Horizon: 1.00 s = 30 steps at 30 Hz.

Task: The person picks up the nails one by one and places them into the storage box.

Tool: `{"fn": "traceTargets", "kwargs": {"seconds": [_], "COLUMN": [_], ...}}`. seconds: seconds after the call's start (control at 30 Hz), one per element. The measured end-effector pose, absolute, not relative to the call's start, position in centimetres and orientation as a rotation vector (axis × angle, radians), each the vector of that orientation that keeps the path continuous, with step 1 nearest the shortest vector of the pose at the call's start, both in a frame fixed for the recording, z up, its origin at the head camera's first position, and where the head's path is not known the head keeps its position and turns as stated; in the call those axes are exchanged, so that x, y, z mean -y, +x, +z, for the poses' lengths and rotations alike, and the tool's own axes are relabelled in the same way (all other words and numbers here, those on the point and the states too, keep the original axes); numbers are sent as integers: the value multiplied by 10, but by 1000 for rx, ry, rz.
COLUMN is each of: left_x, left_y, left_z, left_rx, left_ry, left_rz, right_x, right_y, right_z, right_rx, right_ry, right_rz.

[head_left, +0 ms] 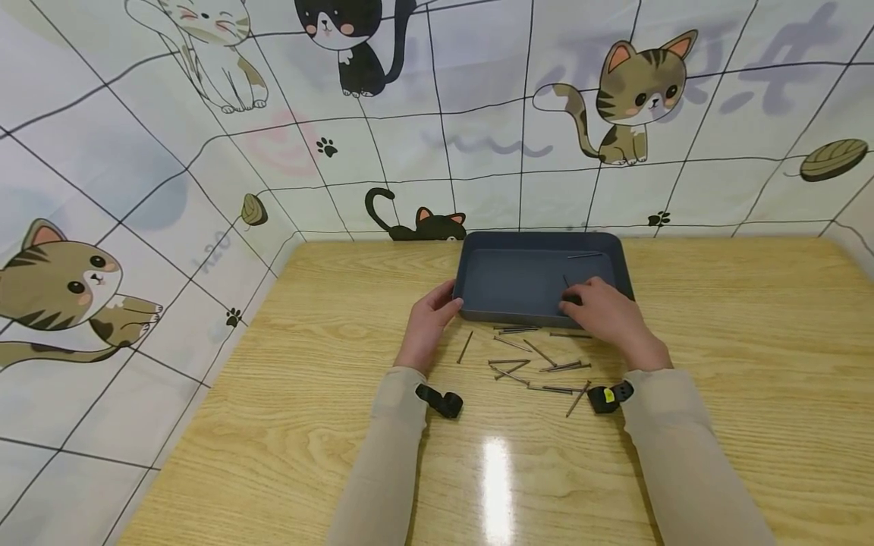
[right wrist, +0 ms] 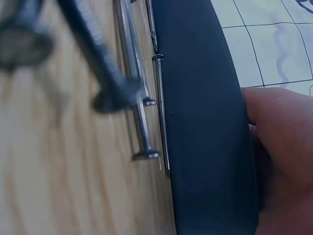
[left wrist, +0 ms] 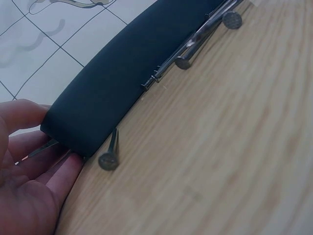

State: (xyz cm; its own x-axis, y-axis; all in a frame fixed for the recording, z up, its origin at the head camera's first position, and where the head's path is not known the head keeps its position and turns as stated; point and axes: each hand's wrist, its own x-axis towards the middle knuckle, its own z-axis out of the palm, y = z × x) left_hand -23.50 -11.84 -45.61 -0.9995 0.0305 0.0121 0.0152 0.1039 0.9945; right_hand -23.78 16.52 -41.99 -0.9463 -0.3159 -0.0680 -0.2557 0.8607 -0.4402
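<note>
Left hand point(head_left: 429, 324) steadies tray point(head_left: 478, 307) corner, fingers relaxed; right hand point(head_left: 610, 312) reaches over near rim (grip unclear), likely dropping a nail; next, fetch from nails point(head_left: 539, 365) on bench point(head_left: 717, 364).

A tray point(head_left: 478, 262) sits at the table's point(head_left: 717, 364) far edge, before the wall point(head_left: 136, 189); nails point(head_left: 539, 368) lie scattered just in front, one nail point(head_left: 585, 255) inside.
</note>
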Motion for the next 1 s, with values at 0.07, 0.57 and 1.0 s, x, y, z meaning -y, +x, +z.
{"fn": "traceTargets", "kwargs": {"seconds": [0.07,0.57,1.0], "left_x": [119,115,115], "left_y": [-236,-222,-221], "left_z": [-457,-433,-432], "left_rx": [-2327,-2261,-2284], "left_ry": [48,45,57], "left_rz": [2094,2099,2087], "right_x": [-165,-168,-167], "right_y": [-238,-239,-238], "right_z": [-421,-420,-412], "right_rx": [-2899,-2890,-2890], "right_ry": [-446,-445,-493], "right_rz": [-654,-708,-950]}}
